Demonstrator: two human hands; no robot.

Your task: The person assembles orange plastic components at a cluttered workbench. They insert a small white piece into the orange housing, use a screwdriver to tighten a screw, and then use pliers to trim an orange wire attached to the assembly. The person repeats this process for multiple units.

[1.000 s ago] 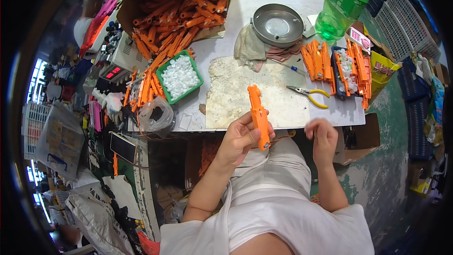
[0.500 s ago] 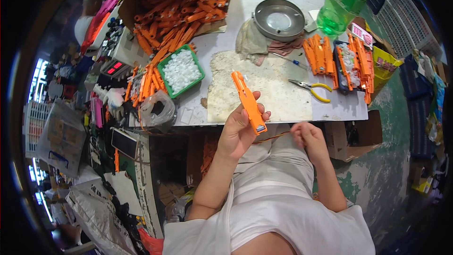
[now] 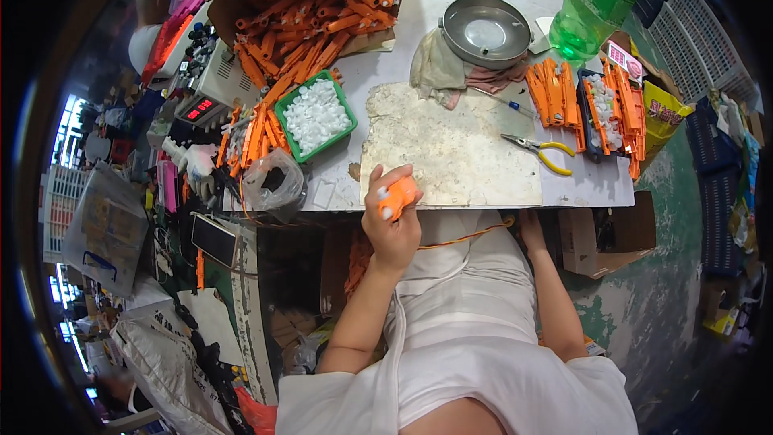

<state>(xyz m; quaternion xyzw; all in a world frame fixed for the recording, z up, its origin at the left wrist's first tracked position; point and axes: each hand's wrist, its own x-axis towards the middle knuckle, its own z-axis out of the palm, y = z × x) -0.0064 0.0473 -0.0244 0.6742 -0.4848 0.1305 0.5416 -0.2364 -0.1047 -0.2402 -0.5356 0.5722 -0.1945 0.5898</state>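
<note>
My left hand (image 3: 391, 229) is closed around an orange plastic part (image 3: 398, 196), held just over the near table edge. The part is seen nearly end-on, with two small white pieces at its end. My right hand (image 3: 531, 234) reaches to the underside of the table edge, right of my lap. Its fingers are mostly hidden there, so whether it grips anything does not show. Beside it, a yellow-orange cord (image 3: 463, 238) runs across my lap and curls near the table edge. A worn pale work mat (image 3: 451, 153) lies in front of me.
Long-nose pliers (image 3: 538, 149) lie right of the mat, near stacked orange parts (image 3: 551, 93). A round metal bowl (image 3: 485, 31) and a green bottle (image 3: 592, 8) stand behind. Leftward are a green tray (image 3: 348, 127) of white pieces and a large box (image 3: 221, 8) of orange parts.
My left hand has turned the orange part from lengthwise to end-on and drawn it slightly left. My right hand has gone from over my lap to under the table edge.
</note>
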